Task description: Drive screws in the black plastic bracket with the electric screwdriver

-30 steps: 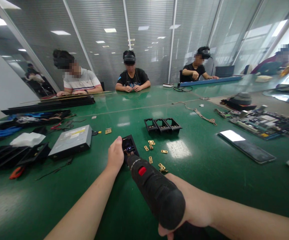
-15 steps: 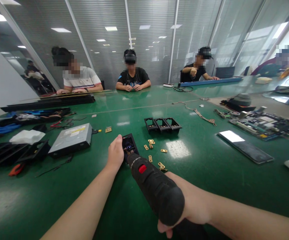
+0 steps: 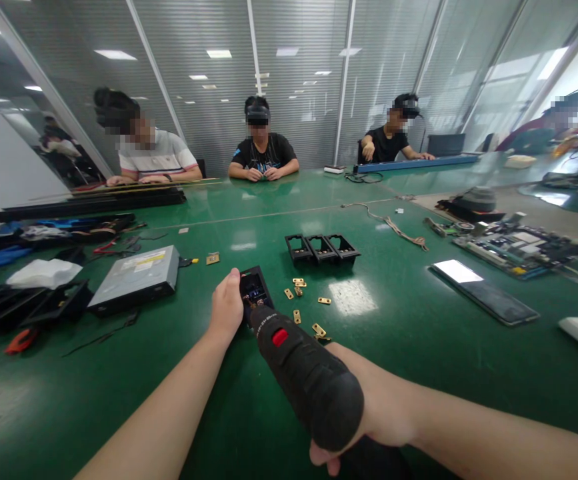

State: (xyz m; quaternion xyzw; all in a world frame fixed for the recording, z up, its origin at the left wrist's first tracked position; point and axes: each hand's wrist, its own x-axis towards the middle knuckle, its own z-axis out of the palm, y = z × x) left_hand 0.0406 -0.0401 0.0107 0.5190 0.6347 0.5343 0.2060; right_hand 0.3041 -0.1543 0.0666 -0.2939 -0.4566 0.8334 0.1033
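Observation:
My right hand [image 3: 376, 413] grips a black electric screwdriver [image 3: 301, 373] with a red button, its tip pointing down into a small black plastic part [image 3: 253, 288] on the green table [image 3: 419, 360]. My left hand [image 3: 227, 308] is closed on the left side of that part and holds it steady. Several small brass plates [image 3: 303, 293] lie scattered just to the right of the part. Three more black plastic parts [image 3: 321, 247] stand in a row a little farther back.
A silver optical drive [image 3: 136, 277] lies to the left, with black trays [image 3: 23, 308], white cloth and cables beyond it. A phone [image 3: 483, 301] and circuit boards [image 3: 519, 245] lie to the right. Several people sit along the table's far side.
The view has shifted slightly; both hands, the screwdriver and the black part keep the same positions relative to each other.

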